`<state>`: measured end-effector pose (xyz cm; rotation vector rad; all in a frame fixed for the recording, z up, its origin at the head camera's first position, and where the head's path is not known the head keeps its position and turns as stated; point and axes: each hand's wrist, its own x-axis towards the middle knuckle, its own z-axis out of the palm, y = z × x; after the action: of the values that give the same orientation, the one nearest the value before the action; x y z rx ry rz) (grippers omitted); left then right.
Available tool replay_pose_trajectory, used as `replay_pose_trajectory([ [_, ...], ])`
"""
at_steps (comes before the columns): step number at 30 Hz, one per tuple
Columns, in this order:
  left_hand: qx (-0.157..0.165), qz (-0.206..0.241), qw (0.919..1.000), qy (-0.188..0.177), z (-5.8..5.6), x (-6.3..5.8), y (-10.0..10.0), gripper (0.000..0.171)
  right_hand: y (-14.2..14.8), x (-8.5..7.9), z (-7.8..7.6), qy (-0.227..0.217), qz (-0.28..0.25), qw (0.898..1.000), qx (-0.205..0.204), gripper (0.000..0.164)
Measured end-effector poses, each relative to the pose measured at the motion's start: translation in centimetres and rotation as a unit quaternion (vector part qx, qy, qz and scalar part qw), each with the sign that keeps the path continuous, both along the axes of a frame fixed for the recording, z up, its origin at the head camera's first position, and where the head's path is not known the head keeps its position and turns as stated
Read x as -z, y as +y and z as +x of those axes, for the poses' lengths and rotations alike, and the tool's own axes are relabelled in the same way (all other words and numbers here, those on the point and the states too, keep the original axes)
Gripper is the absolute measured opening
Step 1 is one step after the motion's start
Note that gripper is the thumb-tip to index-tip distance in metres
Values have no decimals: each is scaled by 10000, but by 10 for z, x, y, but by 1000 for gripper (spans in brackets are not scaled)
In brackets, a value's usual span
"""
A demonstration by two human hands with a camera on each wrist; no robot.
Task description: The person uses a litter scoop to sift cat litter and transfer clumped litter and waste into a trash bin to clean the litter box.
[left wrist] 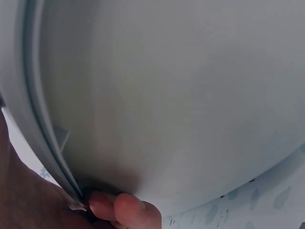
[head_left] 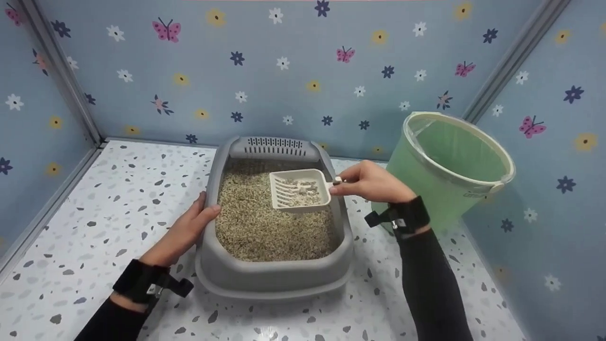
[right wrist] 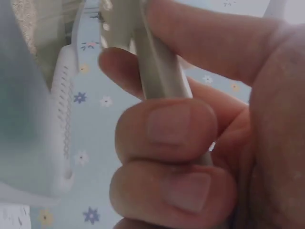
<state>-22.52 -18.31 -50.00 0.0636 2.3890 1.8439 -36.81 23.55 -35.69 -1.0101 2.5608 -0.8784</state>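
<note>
A grey litter box (head_left: 274,279) full of tan granular litter (head_left: 279,237) stands on the floor in the head view. My left hand (head_left: 187,229) grips its left rim, thumb over the top and fingers outside; the left wrist view shows fingertips (left wrist: 128,210) curled under the rim beside the pale outer wall (left wrist: 167,105). My right hand (head_left: 374,182) holds a white slotted litter scoop (head_left: 323,203) by its handle (right wrist: 164,76), fingers wrapped round it. Over the right half of the box, the scoop carries litter and several greyish clumps (head_left: 307,189).
A green bin (head_left: 426,189) with a pale rim and a clear liner stands right of the box, close behind my right wrist. Patterned blue wall panels (head_left: 284,94) enclose the back and both sides. The floor (head_left: 118,199) is white with grey speckles.
</note>
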Motion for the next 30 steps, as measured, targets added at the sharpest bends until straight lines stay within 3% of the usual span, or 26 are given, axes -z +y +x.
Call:
replay_pose_trajectory([
  [4, -66, -5, 10000, 16, 1, 0, -1, 98, -17, 2, 0, 80, -122, 9995, -280, 48],
  [10, 27, -22, 10000, 25, -1, 2, 3, 97, 7, 1, 2, 56, 65, 9999, 93, 51],
  [16, 5, -51, 10000, 52, 0, 2, 4, 97, -5, 2, 3, -4, -64, 9999, -127, 37],
  [22, 58, -13, 9999, 83, -3, 1, 5, 99, 11, 2, 2, 11, -33, 9997, 232, 42],
  [27, 51, 22, 9999, 85, -3, -1, 2, 99, -6, 6, 0, 3, -165, 9997, -157, 41],
  [30, 49, -61, 10000, 61, -3, -2, 2, 99, -1, 7, -1, 76, -138, 9999, -5, 40],
])
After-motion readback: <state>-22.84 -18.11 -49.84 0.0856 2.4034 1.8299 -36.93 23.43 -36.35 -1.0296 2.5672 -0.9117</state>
